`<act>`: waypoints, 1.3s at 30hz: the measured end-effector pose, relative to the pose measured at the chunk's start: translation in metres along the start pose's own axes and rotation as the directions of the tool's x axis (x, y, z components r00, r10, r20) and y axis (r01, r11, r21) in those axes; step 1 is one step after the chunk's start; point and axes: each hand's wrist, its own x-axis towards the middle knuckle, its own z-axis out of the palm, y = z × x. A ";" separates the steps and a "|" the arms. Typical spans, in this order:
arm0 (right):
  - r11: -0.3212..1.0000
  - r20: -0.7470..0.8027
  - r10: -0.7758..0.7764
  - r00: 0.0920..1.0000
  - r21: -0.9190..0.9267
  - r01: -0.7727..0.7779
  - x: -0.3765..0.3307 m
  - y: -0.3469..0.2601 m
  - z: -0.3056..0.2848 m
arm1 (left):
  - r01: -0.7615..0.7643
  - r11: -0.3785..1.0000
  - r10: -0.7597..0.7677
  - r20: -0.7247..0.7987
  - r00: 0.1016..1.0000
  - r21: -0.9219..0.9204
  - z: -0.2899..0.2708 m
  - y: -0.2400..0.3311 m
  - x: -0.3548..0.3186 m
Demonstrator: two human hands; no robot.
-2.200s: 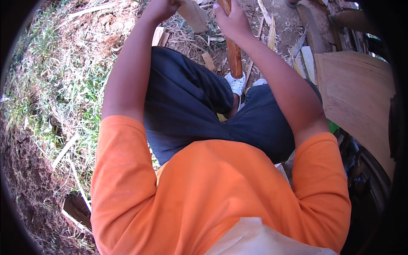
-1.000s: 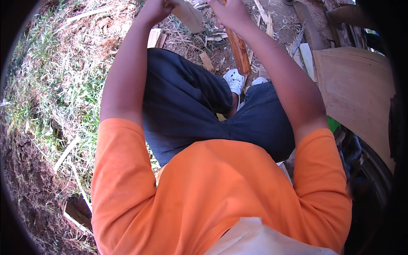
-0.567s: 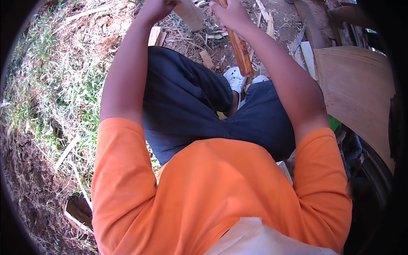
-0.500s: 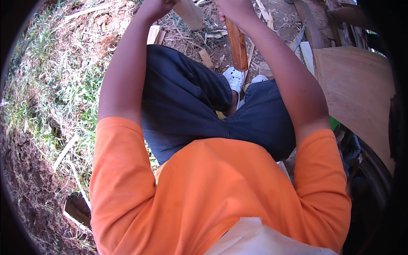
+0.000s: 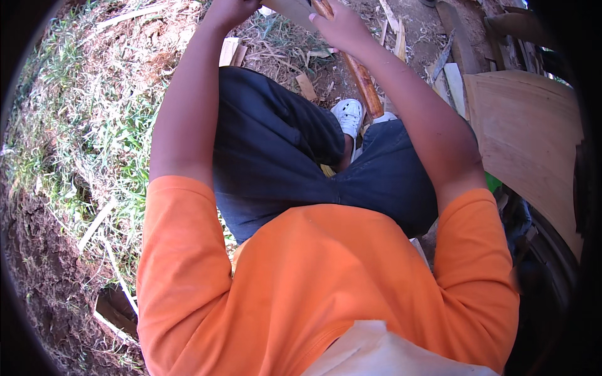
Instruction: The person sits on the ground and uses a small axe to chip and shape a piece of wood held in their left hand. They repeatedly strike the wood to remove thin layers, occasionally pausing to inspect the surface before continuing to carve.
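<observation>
At the top edge, my right hand (image 5: pixel 343 26) is closed around a reddish-brown wooden handle (image 5: pixel 364 84). The handle slants down toward my white shoes, and its lower end hangs just above one of them. Whatever head the tool has lies beyond the top of the picture. My left hand (image 5: pixel 235 9), partly cut off by the upper edge, is closed on a pale flat piece of wood (image 5: pixel 291 11). This piece reaches across toward my right hand, and its upper part is out of view.
Wood chips and a small offcut (image 5: pixel 306 86) lie on the dirt around my white shoes (image 5: pixel 348 114). A large curved wooden sheet (image 5: pixel 523 119) stands at my right, with planks (image 5: pixel 458 37) beyond it. Grass (image 5: pixel 119 135) and loose strips of wood cover the ground at my left.
The handle has tilted, its lower end swinging right and slightly nearer to me. The pale wood has moved up and right, and now slants toward my right hand.
</observation>
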 end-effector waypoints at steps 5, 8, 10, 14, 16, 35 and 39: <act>0.988 -0.017 -0.104 0.994 -0.121 0.101 0.002 0.028 0.008 | -0.094 0.995 0.095 0.116 0.989 -0.016 0.001 0.005 0.003; 0.953 0.169 0.281 0.945 0.064 -0.295 -0.004 0.009 0.008 | -0.135 0.990 0.138 0.108 0.984 -0.035 0.011 -0.012 0.006; 0.887 0.262 0.316 0.912 0.259 -0.382 -0.009 0.008 0.003 | -0.132 0.990 0.138 0.108 0.985 -0.054 0.013 -0.013 0.009; 0.621 0.454 0.275 0.847 0.589 -0.517 -0.011 0.019 -0.013 | -0.149 0.987 0.154 0.109 0.982 -0.060 0.012 -0.008 0.011; 0.700 0.392 0.294 0.872 0.532 -0.476 -0.008 0.023 -0.016 | -0.155 0.986 0.160 0.114 0.980 -0.054 0.013 -0.002 0.014; 0.979 0.255 0.202 0.945 -0.036 -0.200 -0.017 0.062 0.013 | -0.207 0.977 0.193 0.186 0.963 0.055 0.028 0.008 0.019; 0.911 0.343 0.239 0.908 0.243 -0.332 -0.013 0.065 0.010 | -0.188 0.982 0.185 0.158 0.970 0.006 0.033 0.003 0.022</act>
